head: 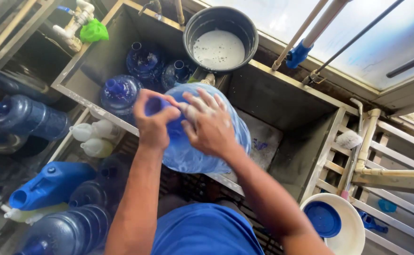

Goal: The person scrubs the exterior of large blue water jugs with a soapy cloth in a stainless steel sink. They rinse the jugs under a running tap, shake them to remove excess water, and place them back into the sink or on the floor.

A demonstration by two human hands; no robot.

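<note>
A large blue water jug (195,156), wet and soapy, lies tilted on the front rim of a metal sink (282,101), its neck pointing toward me. My left hand (151,123) grips the jug's neck near the mouth. My right hand (209,125), covered in foam, rests on the jug's shoulder right beside the neck, fingers spread over the plastic. Both forearms reach up from the bottom of the view.
Several blue jugs (121,92) stand in the left sink basin. A dark bucket (220,38) of milky soapy water sits on the sink's back rim. More jugs (25,115), a blue jerrycan (51,184) and white bottles (96,137) crowd the left. A white basin (346,231) sits lower right.
</note>
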